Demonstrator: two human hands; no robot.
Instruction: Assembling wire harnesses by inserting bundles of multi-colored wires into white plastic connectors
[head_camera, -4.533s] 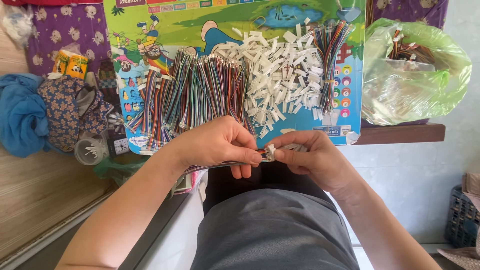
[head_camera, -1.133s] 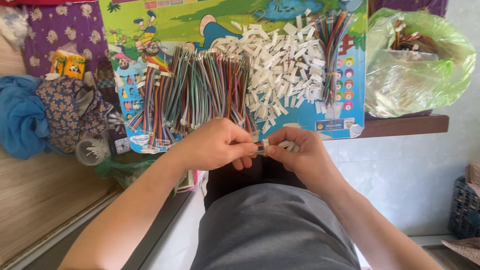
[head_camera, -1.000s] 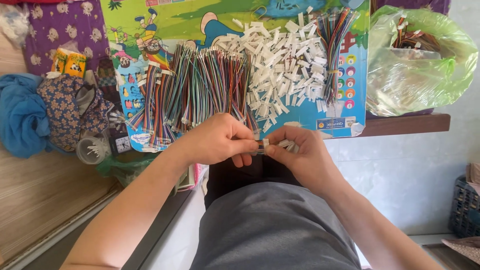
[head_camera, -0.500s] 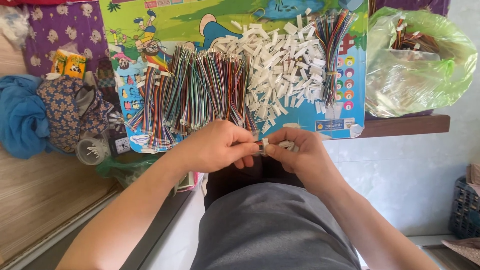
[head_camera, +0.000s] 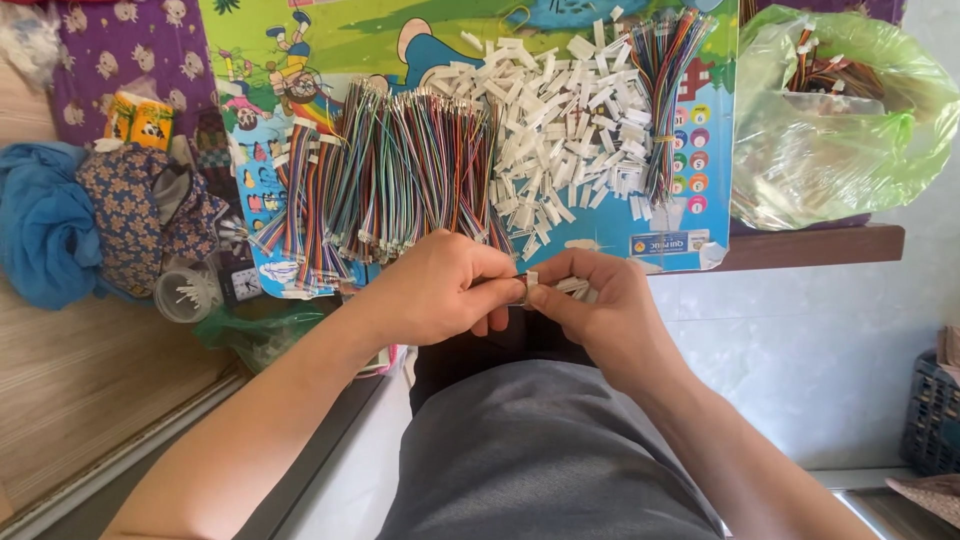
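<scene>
My left hand (head_camera: 440, 290) and my right hand (head_camera: 590, 305) meet above my lap, fingertips pinched together on a small white plastic connector (head_camera: 531, 280). The left hand also pinches thin wire ends going into it; the wires are mostly hidden by my fingers. A few more white connectors (head_camera: 578, 288) lie tucked in my right palm. Just beyond my hands, bundles of multicoloured wires (head_camera: 400, 175) lie side by side on a colourful cartoon board (head_camera: 350, 40). To their right sits a heap of loose white connectors (head_camera: 565, 125).
Another wire bundle (head_camera: 668, 85) lies at the board's right edge. A green plastic bag (head_camera: 835, 120) holding more wires rests on a wooden ledge (head_camera: 810, 247). Blue and patterned cloths (head_camera: 90, 215), a small clear jar (head_camera: 185, 293) and a yellow packet (head_camera: 138, 118) sit left.
My hands have stayed together at the same spot, with only slight finger shifts on the connector. The view moved a little.
</scene>
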